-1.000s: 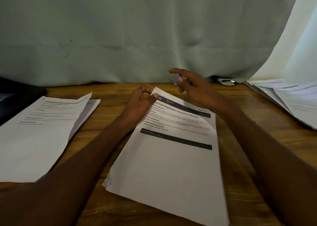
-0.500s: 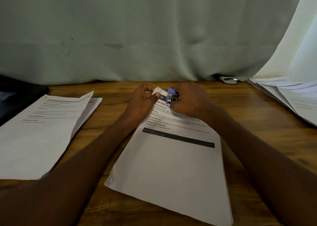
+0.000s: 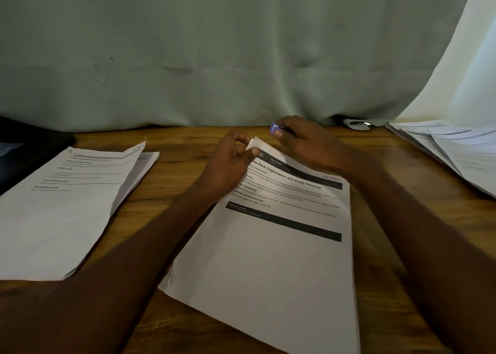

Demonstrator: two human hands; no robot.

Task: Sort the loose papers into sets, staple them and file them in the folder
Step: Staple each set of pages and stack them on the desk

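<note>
Wooden table (image 3: 193, 139) against pale green curtain (image 3: 214, 45), paper-strewn.

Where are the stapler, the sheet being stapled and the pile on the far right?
stapler (image 3: 274, 127), head view, its purple end.
sheet (image 3: 271, 259), head view, blank lower half.
right pile (image 3: 461, 152), head view, top page.

Your paper set (image 3: 271, 259) lies centre on the table (image 3: 188, 139), between your arms. Second stack (image 3: 61, 208) left; third pile (image 3: 456, 152) far right. Curtain (image 3: 214, 53) hangs behind.
</note>
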